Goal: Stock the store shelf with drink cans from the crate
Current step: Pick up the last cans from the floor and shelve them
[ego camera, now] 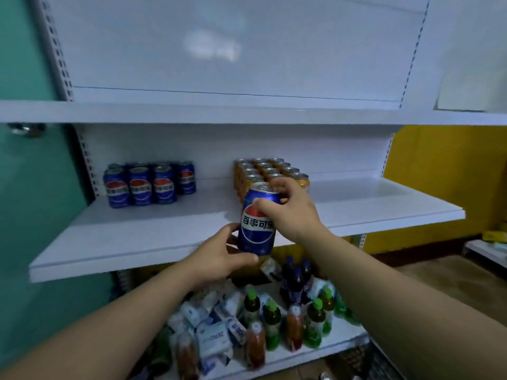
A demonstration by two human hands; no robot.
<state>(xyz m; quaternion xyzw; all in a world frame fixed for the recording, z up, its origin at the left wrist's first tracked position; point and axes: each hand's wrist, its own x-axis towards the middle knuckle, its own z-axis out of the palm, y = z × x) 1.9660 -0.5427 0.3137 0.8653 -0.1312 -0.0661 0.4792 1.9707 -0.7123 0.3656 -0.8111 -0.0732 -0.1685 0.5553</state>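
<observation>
At the centre of the frame a blue can [256, 220] is held upright in both hands, in the air just in front of the front edge of the middle shelf [137, 231]. The left hand [219, 256] curls its fingers and thumb round the can's base, and the right hand [290, 207] grips its upper part, thumb across the label and fingers over the rim. The crate is not in view. The row of blue cans [149, 185] stands at the left of the shelf towards the back, and a block of orange cans [263, 171] sits just behind the right hand. The step in hand appears to be carrying this can to its own kind, so it should travel left across the frame, not straight back into the orange block. To do it well, keep the can upright with the label facing out, as the shelved ones stand. One hand should probably release before the set-down, because two hands will crowd the spot. Set the can flat on the bare shelf just beside the rightmost blue can, in line with the front row. Do it gently, so that the neighbours do not tip. The bottles [271, 319] on the lower shelf are well clear.
</observation>
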